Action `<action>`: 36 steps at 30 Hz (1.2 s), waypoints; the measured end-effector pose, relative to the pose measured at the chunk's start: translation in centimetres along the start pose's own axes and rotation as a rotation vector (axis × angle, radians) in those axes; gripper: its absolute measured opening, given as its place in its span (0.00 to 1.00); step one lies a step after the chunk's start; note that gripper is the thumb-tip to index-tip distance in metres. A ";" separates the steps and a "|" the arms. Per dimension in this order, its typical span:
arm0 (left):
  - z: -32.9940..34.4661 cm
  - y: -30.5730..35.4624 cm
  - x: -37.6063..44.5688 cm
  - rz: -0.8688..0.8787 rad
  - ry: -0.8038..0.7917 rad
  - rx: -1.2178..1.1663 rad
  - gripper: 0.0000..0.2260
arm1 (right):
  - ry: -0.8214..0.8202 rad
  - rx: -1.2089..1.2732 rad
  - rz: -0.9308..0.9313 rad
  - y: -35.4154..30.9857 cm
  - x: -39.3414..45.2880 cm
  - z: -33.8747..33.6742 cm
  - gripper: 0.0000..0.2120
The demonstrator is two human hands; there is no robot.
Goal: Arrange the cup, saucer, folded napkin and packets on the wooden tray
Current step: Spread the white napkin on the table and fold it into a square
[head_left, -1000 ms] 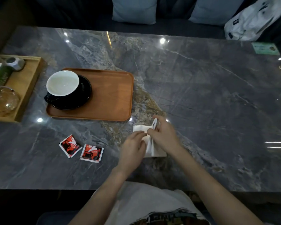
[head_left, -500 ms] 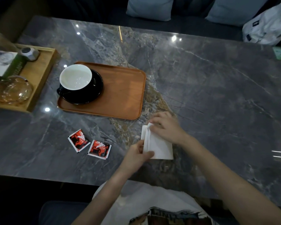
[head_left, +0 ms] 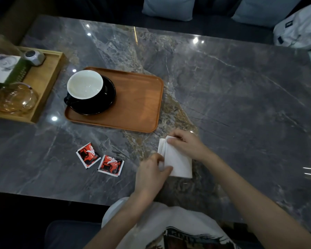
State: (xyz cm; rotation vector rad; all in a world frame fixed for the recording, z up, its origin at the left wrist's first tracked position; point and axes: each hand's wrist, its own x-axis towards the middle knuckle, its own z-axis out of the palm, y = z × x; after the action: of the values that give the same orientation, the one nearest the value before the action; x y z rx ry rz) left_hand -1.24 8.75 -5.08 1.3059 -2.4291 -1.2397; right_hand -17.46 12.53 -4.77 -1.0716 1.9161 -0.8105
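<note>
tray (head_left: 133, 105): on worktop (head_left: 241, 87), landmark
cup (head_left: 84, 86): on saucer (head_left: 104, 105), left end of tray
napkin (head_left: 176, 159): white, folded, on worktop just off tray's near right corner
packets (head_left: 100, 159): two, red, side by side near tray's front edge
left hand (head_left: 151, 174): pinching napkin's near left edge
right hand (head_left: 184, 143): fingers pressing napkin's far end

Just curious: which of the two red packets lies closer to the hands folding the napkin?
The right-hand packet, nearer the left hand on the napkin. The other packet lies farther left, toward the table's edge.
</note>
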 end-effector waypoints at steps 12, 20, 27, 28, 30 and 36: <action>-0.1 0.4 0.9 -0.045 -0.160 0.042 0.08 | 0.069 -0.104 -0.050 1.6 0.7 1.2 0.07; -0.2 -0.3 1.0 -0.344 -0.262 -0.349 0.14 | 0.178 -0.324 -0.040 2.0 0.7 2.9 0.15; -0.2 -0.8 0.9 -0.430 -0.244 -0.418 0.12 | 0.250 -0.521 -0.054 2.0 0.6 4.0 0.15; -0.2 -0.8 0.8 -0.426 -0.235 -0.401 0.12 | 0.266 -0.540 -0.058 2.1 0.6 4.1 0.16; -0.2 -0.8 0.8 -0.413 -0.225 -0.361 0.12 | 0.319 -0.580 -0.094 2.2 0.5 4.4 0.15; -0.3 -1.4 1.0 -0.384 -0.223 -0.141 0.15 | 0.414 -0.808 -0.057 2.5 0.4 4.9 0.18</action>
State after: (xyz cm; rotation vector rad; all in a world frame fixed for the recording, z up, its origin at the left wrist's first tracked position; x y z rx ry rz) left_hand -0.86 7.41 -6.10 1.7309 -2.2380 -1.6992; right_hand -14.39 12.48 -9.30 -1.5071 2.6823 -0.2701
